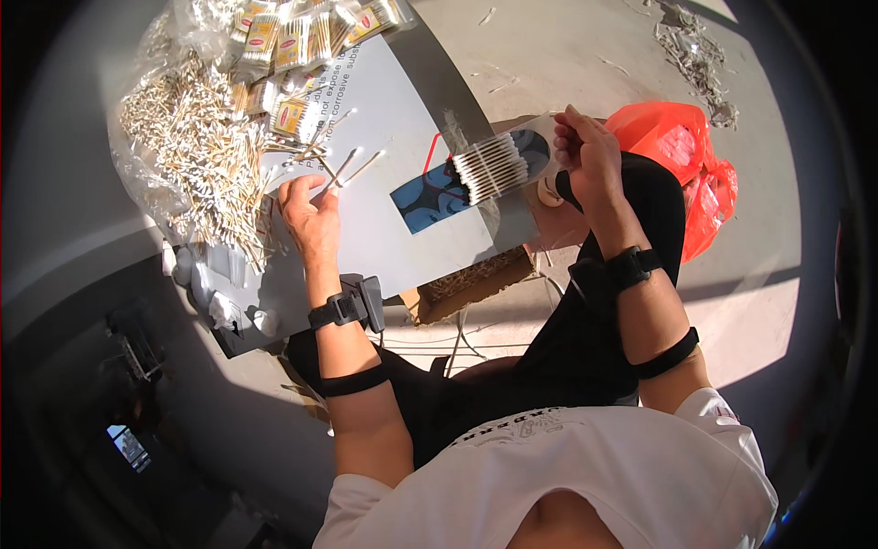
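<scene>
My left hand (311,220) is at the left of the grey tabletop, its fingertips closed at the ends of a few loose cotton swabs (345,167). Beside it spreads a large heap of cotton swabs (197,151) on clear plastic. Over the table's right edge lies a clear plastic bag (538,154) with a row of cotton swabs (494,169) side by side inside. My right hand (590,156) is raised at the bag's far right end, fingers curled and pinching its edge. Part of that grip is hidden. A blue printed card (430,199) sits under the bag's left end.
Filled packs of swabs (293,41) pile up at the table's far left. An open cardboard box (471,285) holding swabs stands below the table's near edge. Right of my knee lies a red plastic bag (663,137). Scattered debris (700,64) covers part of the floor.
</scene>
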`<state>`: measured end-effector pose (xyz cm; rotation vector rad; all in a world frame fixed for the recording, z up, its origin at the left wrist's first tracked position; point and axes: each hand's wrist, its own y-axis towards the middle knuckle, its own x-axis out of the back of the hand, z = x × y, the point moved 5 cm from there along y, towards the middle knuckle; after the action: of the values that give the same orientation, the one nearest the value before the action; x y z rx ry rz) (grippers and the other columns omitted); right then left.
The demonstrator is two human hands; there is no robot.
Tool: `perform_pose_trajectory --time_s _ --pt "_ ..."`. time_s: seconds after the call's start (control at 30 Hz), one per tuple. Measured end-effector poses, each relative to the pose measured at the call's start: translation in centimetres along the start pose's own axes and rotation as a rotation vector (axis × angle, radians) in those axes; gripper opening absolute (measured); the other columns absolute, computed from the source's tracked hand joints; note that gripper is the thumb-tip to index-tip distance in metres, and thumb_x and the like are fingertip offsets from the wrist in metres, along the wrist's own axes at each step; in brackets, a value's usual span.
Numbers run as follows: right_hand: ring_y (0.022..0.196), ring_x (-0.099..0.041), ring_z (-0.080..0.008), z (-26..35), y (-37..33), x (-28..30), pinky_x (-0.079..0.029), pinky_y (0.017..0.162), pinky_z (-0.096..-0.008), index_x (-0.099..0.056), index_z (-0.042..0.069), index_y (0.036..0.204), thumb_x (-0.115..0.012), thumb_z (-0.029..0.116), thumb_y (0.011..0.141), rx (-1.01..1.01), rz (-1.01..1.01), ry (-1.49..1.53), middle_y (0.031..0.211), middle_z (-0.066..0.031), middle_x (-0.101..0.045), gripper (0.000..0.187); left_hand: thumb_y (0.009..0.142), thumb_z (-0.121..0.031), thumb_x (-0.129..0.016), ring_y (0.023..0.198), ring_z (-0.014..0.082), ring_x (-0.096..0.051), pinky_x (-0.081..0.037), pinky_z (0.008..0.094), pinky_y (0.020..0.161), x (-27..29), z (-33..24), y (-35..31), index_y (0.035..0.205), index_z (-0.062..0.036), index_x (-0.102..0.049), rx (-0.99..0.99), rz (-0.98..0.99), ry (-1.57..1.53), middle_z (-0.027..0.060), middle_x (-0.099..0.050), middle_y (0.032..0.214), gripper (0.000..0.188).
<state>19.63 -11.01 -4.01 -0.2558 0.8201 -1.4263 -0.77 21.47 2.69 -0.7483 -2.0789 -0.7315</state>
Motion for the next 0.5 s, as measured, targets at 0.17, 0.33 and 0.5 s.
perform_pose_trajectory --time_s 0.17,0.33,0.5 --pt "0.059 -0.053 -0.0072 -0.1 0.4 1.3 -0.038 0.048 -0.0203 -0.066 0.003 0.089 -0.065 0.022 0.091 -0.003 0.001 0.037 0.073 -0.0005 -0.062 0.019 0.072 0.002 -0.07 0.092 0.0308 -0.057 -0.045 0.0389 0.084 0.0 -0.5 3.4 0.093 -0.003 -0.063 0.002 -0.046 -0.015 0.0117 -0.059 0.093 0.023" --pt "0.059 -0.053 -0.0067 -0.5 0.2 0.2 -0.039 0.05 -0.019 -0.067 0.003 0.09 -0.065 0.021 0.091 -0.025 0.009 0.028 0.072 0.0001 -0.061 0.019 0.073 -0.01 -0.076 0.1 0.0322 -0.057 -0.045 0.0383 0.089 0.6 2.1 10.7 0.104 -0.001 -0.064 0.116 0.008 0.005 0.0153 -0.06 0.1 0.034" --pt "0.06 -0.053 -0.0063 -0.3 0.6 0.2 -0.04 0.052 -0.0175 -0.067 0.003 0.09 -0.064 0.019 0.091 -0.009 0.037 0.031 0.073 0.0009 -0.061 0.017 0.066 -0.023 -0.084 0.118 0.0358 -0.047 -0.038 0.0422 0.102 -0.6 -0.3 12.5 0.124 -0.0008 -0.056 0.165 0.196 0.354 0.0199 -0.051 0.122 0.068"
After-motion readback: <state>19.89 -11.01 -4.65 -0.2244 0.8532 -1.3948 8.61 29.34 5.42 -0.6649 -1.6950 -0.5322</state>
